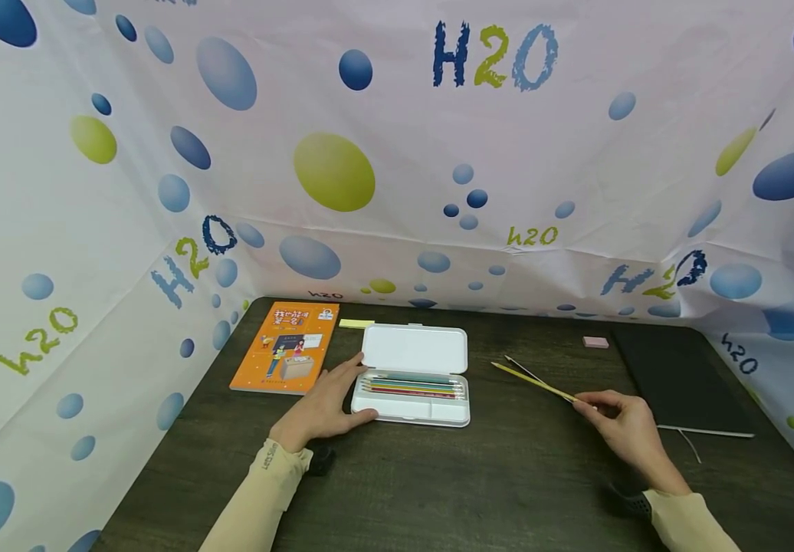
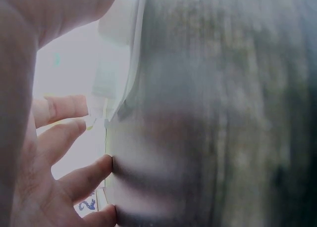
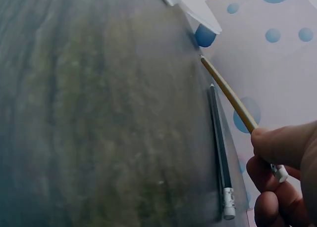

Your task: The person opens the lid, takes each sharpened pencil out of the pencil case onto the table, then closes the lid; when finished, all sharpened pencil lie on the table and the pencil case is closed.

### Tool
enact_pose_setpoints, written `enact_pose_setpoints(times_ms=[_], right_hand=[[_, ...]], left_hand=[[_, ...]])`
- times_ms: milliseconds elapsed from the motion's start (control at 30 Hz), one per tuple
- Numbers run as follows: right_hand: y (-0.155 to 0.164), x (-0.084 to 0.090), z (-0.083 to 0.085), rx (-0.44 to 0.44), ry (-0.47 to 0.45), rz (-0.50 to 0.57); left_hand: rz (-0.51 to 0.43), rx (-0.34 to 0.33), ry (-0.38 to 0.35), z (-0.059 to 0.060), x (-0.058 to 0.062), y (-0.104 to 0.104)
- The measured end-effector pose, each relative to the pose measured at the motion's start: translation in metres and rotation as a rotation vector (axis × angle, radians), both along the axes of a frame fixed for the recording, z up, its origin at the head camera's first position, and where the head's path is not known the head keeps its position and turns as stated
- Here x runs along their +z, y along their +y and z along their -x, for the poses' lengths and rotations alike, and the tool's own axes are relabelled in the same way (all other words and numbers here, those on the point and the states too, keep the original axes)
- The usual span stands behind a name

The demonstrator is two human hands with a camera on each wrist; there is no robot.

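An open white pencil case [image 1: 414,349] lies mid-table, with several coloured pencils [image 1: 414,386] in its tray. My left hand [image 1: 333,395] rests against the case's left end, fingers fairly straight along the side and thumb at the front corner. The left wrist view is blurred and shows those fingertips [image 2: 101,165] touching the white edge [image 2: 121,49]. To the right, my right hand [image 1: 593,405] pinches the end of a yellow pencil [image 1: 535,381] that angles up off the table [image 3: 230,96]. A dark pencil [image 1: 523,368] lies flat beside it [image 3: 219,148].
An orange book [image 1: 287,346] lies left of the case, and a yellow sticky note [image 1: 356,323] behind it. A pink eraser [image 1: 595,342] and a black notebook [image 1: 680,379] sit at the right. Bubble-print cloth walls [image 1: 397,153] close in the dark wooden table [image 1: 480,475].
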State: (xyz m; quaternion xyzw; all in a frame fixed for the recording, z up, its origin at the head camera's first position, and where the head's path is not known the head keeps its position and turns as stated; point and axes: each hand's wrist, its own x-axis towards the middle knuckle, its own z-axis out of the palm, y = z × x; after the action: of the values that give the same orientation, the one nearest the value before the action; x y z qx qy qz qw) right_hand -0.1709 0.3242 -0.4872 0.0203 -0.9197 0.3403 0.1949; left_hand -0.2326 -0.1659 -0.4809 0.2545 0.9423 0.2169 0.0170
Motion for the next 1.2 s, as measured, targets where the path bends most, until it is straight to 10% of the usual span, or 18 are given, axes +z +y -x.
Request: enact_pose_setpoints(times_ms=[367, 1200], right_hand=[[-0.0036, -0.0059, -0.0011, 0.037, 0.115, -0.174], [-0.0092, -0.0014, -0.0021, 0.098, -0.056, -0.275]], left_hand=[[-0.001, -0.003, 0.003, -0.0004, -0.0001, 0.0003], [-0.019, 0.001, -0.001, -0.0007, -0.0019, 0.0007]])
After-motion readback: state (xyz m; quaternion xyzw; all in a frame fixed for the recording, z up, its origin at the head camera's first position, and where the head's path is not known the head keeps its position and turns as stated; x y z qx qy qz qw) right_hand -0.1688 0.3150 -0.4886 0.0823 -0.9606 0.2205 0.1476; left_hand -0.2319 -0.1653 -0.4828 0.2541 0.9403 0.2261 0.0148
